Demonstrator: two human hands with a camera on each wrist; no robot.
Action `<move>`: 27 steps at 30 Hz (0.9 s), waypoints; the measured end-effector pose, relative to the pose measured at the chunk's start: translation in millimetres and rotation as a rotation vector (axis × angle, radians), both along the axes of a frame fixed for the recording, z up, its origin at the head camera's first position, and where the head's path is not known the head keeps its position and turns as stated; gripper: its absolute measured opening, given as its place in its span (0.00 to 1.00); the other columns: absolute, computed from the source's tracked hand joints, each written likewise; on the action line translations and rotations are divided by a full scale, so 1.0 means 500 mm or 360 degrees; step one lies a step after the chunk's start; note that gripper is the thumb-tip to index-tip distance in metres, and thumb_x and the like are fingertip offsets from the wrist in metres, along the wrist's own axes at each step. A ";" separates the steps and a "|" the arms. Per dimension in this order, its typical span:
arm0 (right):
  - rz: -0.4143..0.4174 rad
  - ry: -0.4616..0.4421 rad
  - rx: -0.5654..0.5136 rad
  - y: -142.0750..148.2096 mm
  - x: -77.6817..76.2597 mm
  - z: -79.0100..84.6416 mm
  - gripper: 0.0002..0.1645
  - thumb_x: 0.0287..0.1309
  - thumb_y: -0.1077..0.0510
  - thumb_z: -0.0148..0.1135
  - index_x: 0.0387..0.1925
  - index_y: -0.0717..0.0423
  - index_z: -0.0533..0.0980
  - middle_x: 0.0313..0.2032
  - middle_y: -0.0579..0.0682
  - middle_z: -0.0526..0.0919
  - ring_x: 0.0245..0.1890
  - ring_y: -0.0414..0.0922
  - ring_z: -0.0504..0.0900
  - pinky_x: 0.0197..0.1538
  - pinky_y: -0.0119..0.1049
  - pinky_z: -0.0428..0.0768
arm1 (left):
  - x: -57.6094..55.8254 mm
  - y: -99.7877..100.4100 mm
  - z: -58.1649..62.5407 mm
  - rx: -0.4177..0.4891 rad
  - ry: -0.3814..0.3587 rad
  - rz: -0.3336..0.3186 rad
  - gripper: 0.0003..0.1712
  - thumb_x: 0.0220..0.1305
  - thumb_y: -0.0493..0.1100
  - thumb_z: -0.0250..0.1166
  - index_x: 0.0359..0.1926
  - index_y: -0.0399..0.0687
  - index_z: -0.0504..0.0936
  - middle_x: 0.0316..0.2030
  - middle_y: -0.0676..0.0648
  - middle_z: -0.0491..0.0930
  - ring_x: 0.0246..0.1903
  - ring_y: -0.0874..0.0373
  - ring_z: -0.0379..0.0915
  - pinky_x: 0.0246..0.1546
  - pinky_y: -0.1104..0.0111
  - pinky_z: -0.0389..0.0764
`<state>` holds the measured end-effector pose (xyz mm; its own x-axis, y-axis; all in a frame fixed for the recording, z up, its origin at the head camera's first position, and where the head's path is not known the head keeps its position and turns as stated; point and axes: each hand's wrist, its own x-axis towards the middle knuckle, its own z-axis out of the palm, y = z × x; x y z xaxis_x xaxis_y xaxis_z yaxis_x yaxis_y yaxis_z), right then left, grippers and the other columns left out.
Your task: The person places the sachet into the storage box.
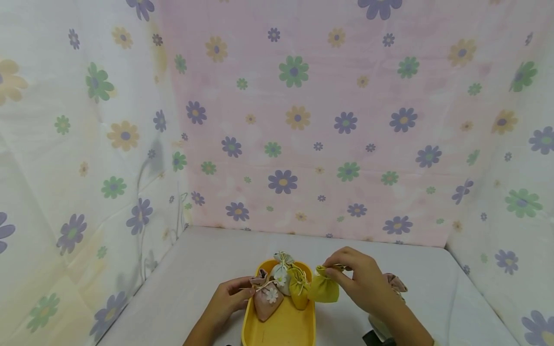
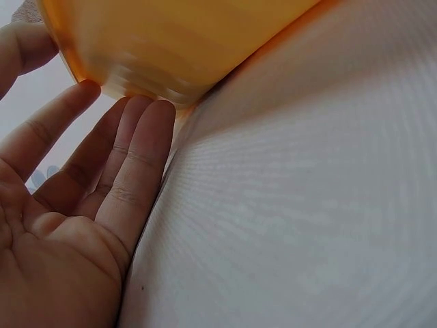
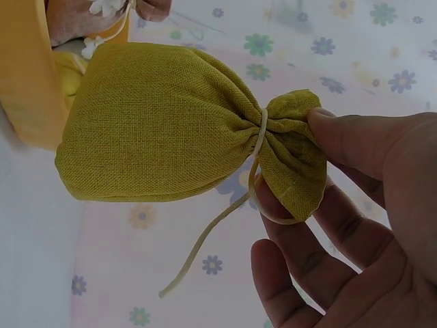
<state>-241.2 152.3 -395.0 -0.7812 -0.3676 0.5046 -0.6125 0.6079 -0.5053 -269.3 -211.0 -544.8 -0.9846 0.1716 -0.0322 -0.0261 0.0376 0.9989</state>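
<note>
My right hand (image 1: 361, 278) pinches a yellow-green drawstring pouch (image 3: 157, 123) by its gathered top, its cord hanging loose. In the head view this pouch hangs just off the right rim of a yellow tray (image 1: 281, 331). My left hand (image 1: 227, 300) is at the tray's left side, its nearly straight fingers (image 2: 147, 143) touching the outer wall in the left wrist view. Inside the tray's far part lie a pink pouch (image 1: 266, 307) with a white flower, a pale pouch (image 1: 281, 274) and a yellow pouch (image 1: 298, 290). The pink one is nearest the left hand.
Another pouch (image 1: 396, 282) with a pinkish top stands partly hidden behind my right forearm. A dark object (image 1: 372, 338) is at the bottom edge beside it. The white table (image 1: 173, 298) is bordered by flower-patterned cloth walls (image 1: 303, 144).
</note>
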 end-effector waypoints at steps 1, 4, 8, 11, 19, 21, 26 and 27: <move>0.0013 0.0003 0.0004 -0.004 0.000 0.000 0.10 0.63 0.53 0.73 0.38 0.28 0.84 0.40 0.26 0.81 0.38 0.29 0.79 0.41 0.30 0.85 | 0.000 0.000 0.000 0.0001 0.0001 -0.0001 0.28 0.69 0.48 0.69 0.65 0.38 0.80 0.59 0.40 0.83 0.54 0.53 0.83 0.49 0.59 0.89; 0.0046 -0.0009 0.0000 -0.014 0.000 -0.002 0.10 0.64 0.52 0.72 0.38 0.28 0.84 0.40 0.26 0.81 0.37 0.30 0.79 0.41 0.30 0.84 | 0.000 0.000 -0.001 0.0002 -0.0001 -0.0002 0.29 0.69 0.48 0.69 0.65 0.38 0.80 0.59 0.40 0.83 0.54 0.53 0.83 0.49 0.59 0.89; 0.0073 -0.0019 -0.0002 -0.026 0.000 -0.004 0.09 0.64 0.52 0.72 0.38 0.28 0.84 0.40 0.26 0.81 0.37 0.30 0.78 0.42 0.31 0.83 | 0.000 0.000 0.000 0.0000 -0.0006 0.0002 0.29 0.69 0.48 0.69 0.65 0.38 0.80 0.59 0.40 0.83 0.54 0.54 0.83 0.49 0.59 0.89; 0.0095 -0.0022 0.0002 -0.035 0.001 -0.006 0.07 0.65 0.51 0.71 0.39 0.29 0.84 0.40 0.26 0.81 0.38 0.30 0.78 0.42 0.32 0.83 | 0.002 0.000 0.003 0.0000 -0.0004 0.0003 0.29 0.69 0.48 0.69 0.65 0.38 0.80 0.60 0.40 0.83 0.54 0.54 0.83 0.49 0.59 0.89; 0.0179 -0.0061 -0.0046 -0.054 0.002 -0.016 0.04 0.65 0.50 0.70 0.40 0.33 0.84 0.41 0.28 0.82 0.38 0.31 0.79 0.40 0.32 0.83 | 0.005 0.006 0.008 -0.0008 -0.0004 0.0018 0.28 0.69 0.48 0.69 0.65 0.38 0.80 0.59 0.40 0.83 0.53 0.54 0.83 0.48 0.60 0.90; 0.0204 -0.0078 -0.0077 -0.060 0.001 -0.019 0.06 0.65 0.51 0.71 0.40 0.33 0.84 0.41 0.28 0.82 0.38 0.31 0.80 0.42 0.33 0.84 | 0.006 0.007 0.008 -0.0008 -0.0006 0.0023 0.28 0.69 0.48 0.69 0.65 0.38 0.80 0.59 0.40 0.83 0.53 0.55 0.83 0.48 0.60 0.90; 0.0250 -0.0167 -0.0156 -0.073 -0.003 -0.034 0.05 0.66 0.51 0.70 0.40 0.34 0.84 0.40 0.29 0.82 0.37 0.33 0.80 0.44 0.32 0.84 | 0.007 0.008 0.009 -0.0003 -0.0014 0.0029 0.28 0.69 0.47 0.69 0.65 0.38 0.80 0.60 0.41 0.83 0.53 0.55 0.83 0.49 0.60 0.89; 0.0258 -0.0188 -0.0168 -0.075 -0.003 -0.037 0.04 0.66 0.51 0.69 0.40 0.34 0.84 0.40 0.29 0.82 0.37 0.33 0.80 0.44 0.32 0.84 | 0.007 0.008 0.010 0.0000 -0.0013 0.0031 0.28 0.69 0.47 0.69 0.65 0.38 0.80 0.60 0.40 0.83 0.53 0.55 0.83 0.49 0.60 0.89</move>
